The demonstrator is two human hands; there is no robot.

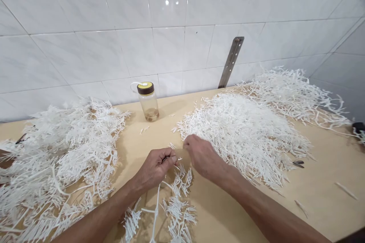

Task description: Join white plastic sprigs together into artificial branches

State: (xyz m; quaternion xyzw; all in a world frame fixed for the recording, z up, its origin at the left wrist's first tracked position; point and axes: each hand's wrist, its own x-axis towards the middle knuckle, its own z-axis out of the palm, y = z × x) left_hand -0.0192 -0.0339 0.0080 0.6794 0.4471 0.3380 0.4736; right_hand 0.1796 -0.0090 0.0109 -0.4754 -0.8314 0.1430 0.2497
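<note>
Near the bottom centre of the frame, two bare forearms reach up and inward over a pale wooden table [322,205]. Between them lies a branched white plastic strip [173,205], a stem with many short prongs, running from the lower edge up to the hands. At the centre, the left hand [156,167] is curled closed on the upper end of this strip, pinching it between thumb and fingers; something dark shows inside the grip, though it is too small to tell what. Just to its right, the right hand [203,157] is bent over with fingertips gathered, pinching at the strip's top, right at the near edge of a heap; what it grips is mostly hidden.

Filling the left side of the frame is a large tangled pile of branched strips [57,163]. Right of centre spreads a broad heap of short loose white sticks [242,129], and behind it, at the upper right, a looser tangle of bare white stems [291,91]. Small dark metal pieces [298,164] lie on the table at the right, beside the heap.

Farther back, at the middle of the frame, a clear plastic bottle [148,101] with a dark lid stands upright between the piles. Behind it rises a white tiled wall [99,45], with a perforated metal bar [230,62] leaning against it.
</note>
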